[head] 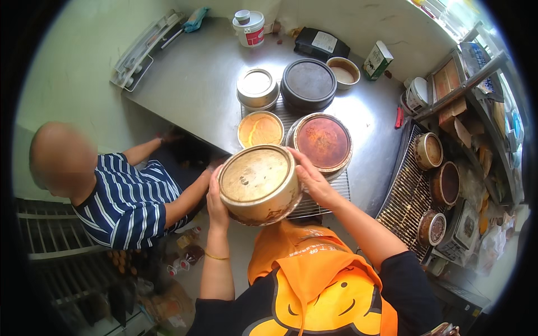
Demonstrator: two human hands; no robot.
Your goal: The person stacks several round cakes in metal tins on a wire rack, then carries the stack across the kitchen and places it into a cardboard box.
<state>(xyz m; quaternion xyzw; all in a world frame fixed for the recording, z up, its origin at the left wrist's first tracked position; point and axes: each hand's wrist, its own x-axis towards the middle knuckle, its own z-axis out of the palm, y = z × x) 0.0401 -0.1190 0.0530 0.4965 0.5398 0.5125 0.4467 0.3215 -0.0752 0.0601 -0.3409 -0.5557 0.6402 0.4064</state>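
Note:
A round metal cake pan [257, 178], turned bottom up and stained along its lower edge, is held between both hands in front of my body. My left hand [217, 201] grips its left side; my right hand [314, 178] grips the right side. Just beyond it on a wire rack [313, 212] are a round golden cake [260, 129] in a tin and a red-brown-topped round pan [323, 142]. Behind these stand stacked silver tins [257, 87] and a black round pan [309, 84].
A steel worktable [189, 80] holds a white bucket [249, 30], an empty round tin [344, 72] and a green-white carton [377, 61]. To the right, a slatted rack [403, 201] carries several small pans. A person in a striped shirt [130, 197] is close on the left.

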